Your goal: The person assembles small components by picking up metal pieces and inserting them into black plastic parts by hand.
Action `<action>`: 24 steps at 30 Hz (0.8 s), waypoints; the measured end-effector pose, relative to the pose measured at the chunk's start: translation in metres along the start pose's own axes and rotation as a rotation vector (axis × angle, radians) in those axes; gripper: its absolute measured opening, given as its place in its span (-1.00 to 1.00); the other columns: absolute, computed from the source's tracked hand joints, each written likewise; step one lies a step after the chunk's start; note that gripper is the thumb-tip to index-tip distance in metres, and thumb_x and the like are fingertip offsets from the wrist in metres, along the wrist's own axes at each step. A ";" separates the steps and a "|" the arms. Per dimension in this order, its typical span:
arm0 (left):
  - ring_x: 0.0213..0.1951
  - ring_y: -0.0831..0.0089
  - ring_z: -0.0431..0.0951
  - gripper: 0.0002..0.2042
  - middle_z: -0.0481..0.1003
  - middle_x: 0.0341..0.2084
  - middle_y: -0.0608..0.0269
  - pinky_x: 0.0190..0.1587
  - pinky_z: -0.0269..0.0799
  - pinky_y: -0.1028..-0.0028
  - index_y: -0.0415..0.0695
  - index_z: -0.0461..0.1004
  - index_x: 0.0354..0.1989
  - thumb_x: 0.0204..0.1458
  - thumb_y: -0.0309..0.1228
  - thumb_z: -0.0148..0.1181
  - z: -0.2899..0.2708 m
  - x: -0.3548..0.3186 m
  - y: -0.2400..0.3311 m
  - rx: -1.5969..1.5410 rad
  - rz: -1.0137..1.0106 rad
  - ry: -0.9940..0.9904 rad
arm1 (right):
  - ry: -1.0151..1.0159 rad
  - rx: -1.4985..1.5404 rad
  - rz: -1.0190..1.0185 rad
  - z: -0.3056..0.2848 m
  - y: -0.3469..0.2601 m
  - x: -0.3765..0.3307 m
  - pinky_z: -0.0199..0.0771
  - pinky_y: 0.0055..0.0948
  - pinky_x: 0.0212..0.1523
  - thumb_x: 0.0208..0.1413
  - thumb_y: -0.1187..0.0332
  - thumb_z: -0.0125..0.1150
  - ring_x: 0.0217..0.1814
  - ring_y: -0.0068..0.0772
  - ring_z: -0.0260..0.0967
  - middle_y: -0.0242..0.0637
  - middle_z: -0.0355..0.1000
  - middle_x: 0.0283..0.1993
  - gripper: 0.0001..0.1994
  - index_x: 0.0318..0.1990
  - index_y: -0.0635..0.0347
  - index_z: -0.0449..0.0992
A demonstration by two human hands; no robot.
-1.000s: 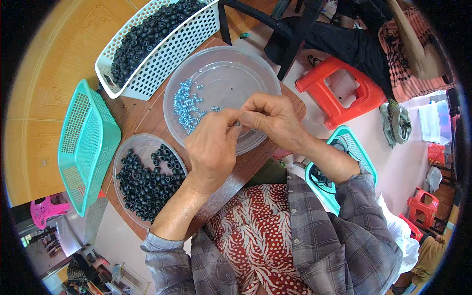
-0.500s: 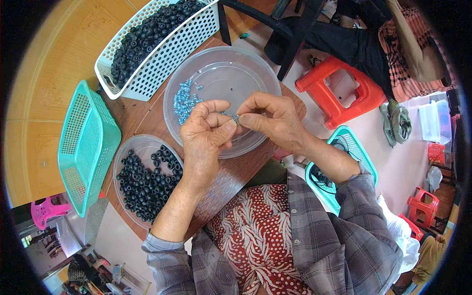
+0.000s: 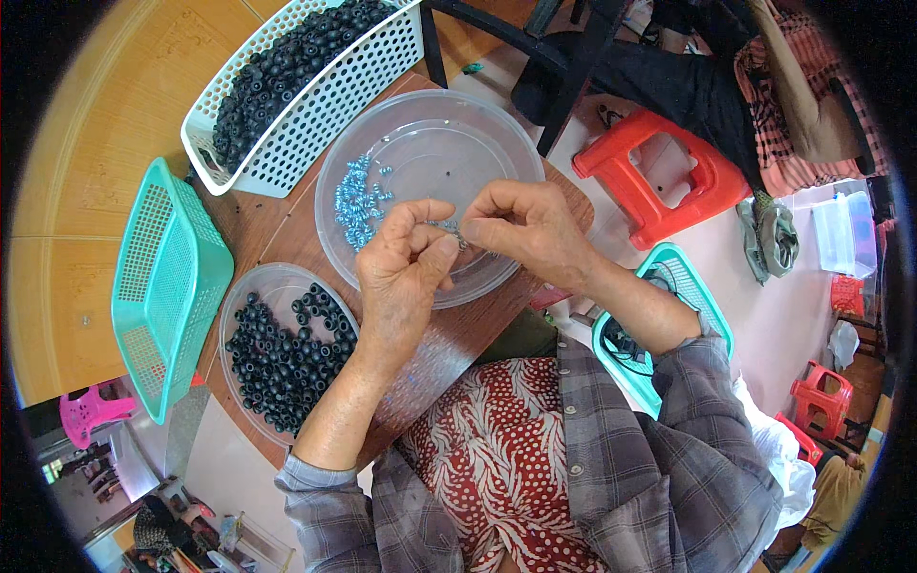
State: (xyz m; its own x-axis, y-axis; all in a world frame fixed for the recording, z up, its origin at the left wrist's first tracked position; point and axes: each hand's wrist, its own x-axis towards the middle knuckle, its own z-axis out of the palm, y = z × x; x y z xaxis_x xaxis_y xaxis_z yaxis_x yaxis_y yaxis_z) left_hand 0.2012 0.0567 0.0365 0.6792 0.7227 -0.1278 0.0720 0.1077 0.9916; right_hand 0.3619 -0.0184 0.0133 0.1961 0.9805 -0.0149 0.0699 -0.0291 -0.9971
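Centrally, the right hand (image 3: 527,229) pinches small metallic coils (image 3: 450,226) between thumb and fingertips; the left hand (image 3: 401,272) curls half-open beside them, its hold unclear. Being tiny, they could slip from a loosened pinch into the clear round tub (image 3: 430,105) below, among loose blue coils (image 3: 357,205).

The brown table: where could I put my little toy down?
The table shows bare wood between the white basket, left turquoise basket, small clear tub and big clear tub. Another bare-looking strip runs between the big tub and the patterned red top. Crowded: black beads in the small tub; left hand and right hand over the big tub.
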 end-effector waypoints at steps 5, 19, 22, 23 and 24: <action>-0.48 0.64 0.44 -0.76 0.49 -0.50 0.27 -0.45 0.33 0.68 -0.27 0.36 -0.06 0.07 -0.62 0.06 -0.002 0.004 0.001 -0.087 -0.055 -0.012 | 0.017 0.085 0.057 0.001 0.003 0.003 0.37 -0.69 -0.35 0.10 0.41 0.17 -0.35 -0.68 0.38 -0.40 0.44 -0.39 -0.86 -0.30 0.33 0.48; -0.70 0.65 0.28 -0.76 0.47 -0.59 0.16 -0.69 0.07 0.69 -0.33 0.35 -0.15 -0.04 -0.60 0.08 -0.007 0.013 0.005 -0.280 -0.245 -0.044 | -0.036 0.188 0.021 0.001 0.002 -0.002 0.42 -0.65 -0.27 0.11 0.45 0.16 -0.32 -0.63 0.41 -0.33 0.47 -0.35 -0.87 -0.27 0.37 0.48; -0.71 0.65 0.27 -0.75 0.47 -0.59 0.13 -0.70 0.06 0.67 -0.33 0.34 -0.16 -0.07 -0.58 0.08 -0.010 0.015 0.007 -0.370 -0.340 -0.069 | 0.038 0.163 -0.001 0.005 -0.002 -0.002 0.36 -0.62 -0.36 0.05 0.44 0.17 -0.38 -0.72 0.32 -0.41 0.46 -0.45 -0.89 -0.41 0.33 0.49; -0.71 0.65 0.26 -0.73 0.46 -0.59 0.12 -0.70 0.05 0.66 -0.34 0.33 -0.16 -0.08 -0.57 0.08 -0.010 0.016 0.008 -0.384 -0.373 -0.076 | 0.038 0.163 -0.001 0.005 -0.002 -0.001 0.36 -0.62 -0.36 0.05 0.44 0.17 -0.38 -0.72 0.32 -0.41 0.46 -0.45 -0.89 -0.41 0.33 0.49; -0.72 0.65 0.26 -0.72 0.46 -0.60 0.12 -0.70 0.05 0.65 -0.34 0.32 -0.15 -0.09 -0.56 0.08 -0.010 0.016 0.008 -0.398 -0.406 -0.083 | 0.041 0.164 0.008 0.005 0.000 -0.001 0.36 -0.63 -0.36 0.05 0.44 0.17 -0.38 -0.72 0.32 -0.42 0.46 -0.45 -0.89 -0.40 0.33 0.49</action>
State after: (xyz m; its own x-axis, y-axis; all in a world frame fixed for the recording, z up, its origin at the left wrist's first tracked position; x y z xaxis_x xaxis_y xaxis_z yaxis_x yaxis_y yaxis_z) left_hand 0.2052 0.0763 0.0423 0.7109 0.5150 -0.4790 0.0695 0.6262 0.7765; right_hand 0.3569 -0.0185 0.0133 0.2355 0.9716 -0.0233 -0.0918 -0.0016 -0.9958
